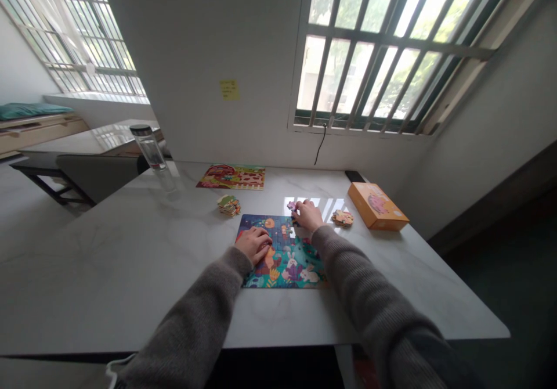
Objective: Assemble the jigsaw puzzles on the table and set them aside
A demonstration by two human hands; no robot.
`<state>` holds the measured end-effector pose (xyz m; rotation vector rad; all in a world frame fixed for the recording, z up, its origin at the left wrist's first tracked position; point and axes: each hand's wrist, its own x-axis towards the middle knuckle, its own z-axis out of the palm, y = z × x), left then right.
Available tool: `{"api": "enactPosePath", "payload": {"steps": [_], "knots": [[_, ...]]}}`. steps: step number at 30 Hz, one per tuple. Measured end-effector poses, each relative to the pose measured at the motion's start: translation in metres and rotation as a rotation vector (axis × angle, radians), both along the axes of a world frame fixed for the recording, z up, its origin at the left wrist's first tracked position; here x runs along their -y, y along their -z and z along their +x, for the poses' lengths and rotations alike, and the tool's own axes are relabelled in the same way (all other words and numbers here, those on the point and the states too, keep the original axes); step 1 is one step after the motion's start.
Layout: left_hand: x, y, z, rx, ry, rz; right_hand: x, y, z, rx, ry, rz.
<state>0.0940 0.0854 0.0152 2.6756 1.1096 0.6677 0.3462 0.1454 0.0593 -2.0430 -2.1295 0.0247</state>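
A blue and teal jigsaw puzzle (292, 259) with rabbits and other animals lies on the white marbled table, with a gap near its top right. My left hand (255, 244) rests on the puzzle's left part, fingers lying flat. At the gap along the upper edge, my right hand (308, 216) has its fingers bent and pinched on a small puzzle piece (295, 216), mostly covered by the fingers. Just beyond the fingertips, a purple piece (291, 206) shows on the table. One pile of pieces (343, 218) sits right of my right hand, another pile (228, 205) up and left of the puzzle.
A farm picture puzzle (232, 177) lies near the wall. An orange box (378, 206) stands on the right, with a black flat object (355, 176) behind it. A glass bottle (148, 148) is at the table's back left. The white table (130, 273) reaches the wall.
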Motion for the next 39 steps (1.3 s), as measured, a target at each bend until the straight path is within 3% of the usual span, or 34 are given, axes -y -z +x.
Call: {"api": "enactPosePath", "payload": {"steps": [7,11,13,16,19,23,27,31,36,39], "knots": [[0.002,-0.001,0.003,0.027,-0.006,0.009,-0.008,-0.003,-0.007,0.006,0.090,-0.002],[0.003,-0.009,0.007,0.232,-0.103,-0.012,0.007,-0.012,-0.014,-0.011,0.063,0.057],[0.002,-0.012,0.009,0.439,-0.192,-0.115,0.025,-0.015,-0.023,-0.042,-0.013,0.131],[-0.001,-0.014,0.012,0.779,-0.270,-0.395,0.060,-0.017,-0.039,-0.095,-0.173,0.274],[-0.002,-0.016,0.015,0.983,-0.215,-0.626,0.093,-0.016,-0.054,-0.151,-0.256,0.372],[0.003,-0.020,0.020,1.064,-0.155,-0.704,0.116,-0.010,-0.060,-0.305,-0.341,0.438],[0.009,-0.022,0.022,0.990,-0.118,-0.619,0.118,0.003,-0.052,-0.715,-0.322,0.419],[0.013,-0.023,0.021,0.789,-0.011,-0.505,0.115,0.014,-0.047,-0.955,-0.312,0.214],[0.016,-0.022,0.016,0.561,-0.038,-0.022,0.112,0.021,-0.048,-1.096,-0.247,0.065],[0.016,-0.020,0.014,0.368,0.009,0.145,0.110,0.022,-0.048,-1.259,-0.171,0.019]]}}
